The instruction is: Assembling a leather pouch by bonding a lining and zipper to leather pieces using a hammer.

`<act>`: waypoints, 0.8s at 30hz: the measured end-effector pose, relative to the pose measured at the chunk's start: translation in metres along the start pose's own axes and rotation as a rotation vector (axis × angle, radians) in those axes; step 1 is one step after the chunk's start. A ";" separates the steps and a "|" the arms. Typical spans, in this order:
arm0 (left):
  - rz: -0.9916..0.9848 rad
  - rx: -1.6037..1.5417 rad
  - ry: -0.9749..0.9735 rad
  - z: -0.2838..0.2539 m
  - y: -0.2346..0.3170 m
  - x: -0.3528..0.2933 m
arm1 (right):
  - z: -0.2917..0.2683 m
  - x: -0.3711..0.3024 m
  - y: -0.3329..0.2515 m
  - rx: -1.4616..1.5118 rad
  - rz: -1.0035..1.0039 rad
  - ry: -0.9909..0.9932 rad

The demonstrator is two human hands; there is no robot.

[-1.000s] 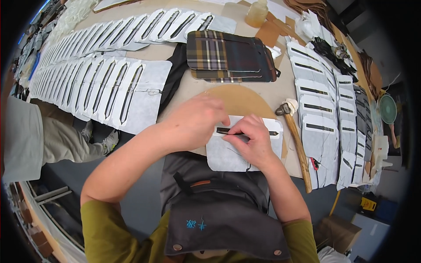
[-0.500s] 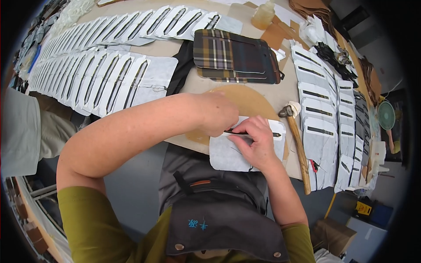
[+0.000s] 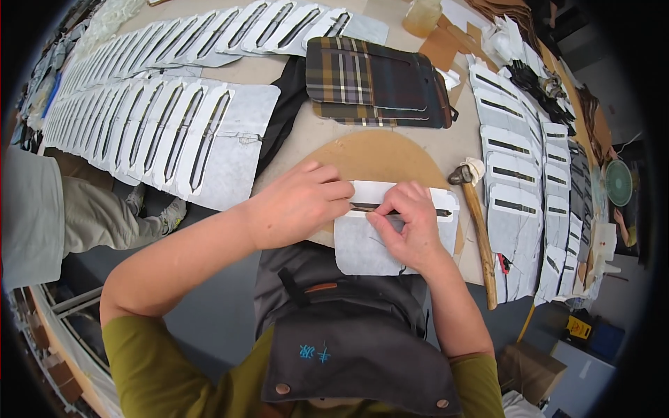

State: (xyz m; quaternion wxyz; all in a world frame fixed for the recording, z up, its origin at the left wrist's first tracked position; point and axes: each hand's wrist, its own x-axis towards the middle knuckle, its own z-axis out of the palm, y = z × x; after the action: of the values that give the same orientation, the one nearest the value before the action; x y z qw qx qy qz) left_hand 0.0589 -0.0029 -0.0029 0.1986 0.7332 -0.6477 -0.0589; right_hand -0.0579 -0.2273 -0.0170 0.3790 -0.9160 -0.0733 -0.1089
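The right hand (image 3: 412, 226) had its thumb and pointing finger pinched together on a thin, dark strip (image 3: 362, 208). The strip lay in a long slot in a pale grey cloth panel with a white band (image 3: 362, 251), which was flat in front of the person. The left hand (image 3: 303, 207) was bent over the left end of the slot, with its fingers curled. I cannot tell if its fingertips were pinching anything, because the hand hid them.

Under the panel was a flat, tan board with a round edge (image 3: 383, 150). The board sat on a big beige table (image 3: 298, 150). Just to the right of the board was a hammer with a wooden handle and a dark head (image 3: 481, 240). Behind the board was a pile of plaid cloth pieces in brown, yellow and white (image 3: 341, 73), near a black cloth (image 3: 284, 115).

More grey panels with dark slots lay in long rows on the left (image 3: 244, 132), and others lay in rows on the right (image 3: 512, 237). Far back stood a see-through bottle with yellowish stuff inside (image 3: 423, 19). Another person's light trouser leg (image 3: 101, 212) was off to the left.
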 end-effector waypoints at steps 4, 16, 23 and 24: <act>-0.101 0.011 0.187 0.008 0.014 -0.015 | -0.001 0.000 0.000 0.012 0.004 0.014; -0.306 -0.171 0.477 -0.004 0.014 0.015 | 0.002 0.023 -0.013 0.131 0.320 0.034; -0.369 -0.199 0.280 0.013 -0.005 0.016 | 0.015 0.013 -0.008 0.038 0.092 0.132; -0.377 -0.200 0.276 0.013 -0.005 0.017 | 0.016 0.012 -0.007 0.039 0.093 0.130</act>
State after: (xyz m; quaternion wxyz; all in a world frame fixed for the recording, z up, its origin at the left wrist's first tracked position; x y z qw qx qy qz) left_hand 0.0615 -0.0222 -0.0138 0.3422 0.8188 -0.4573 -0.0578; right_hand -0.0451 -0.2102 -0.0205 0.4052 -0.9020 -0.0080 -0.1489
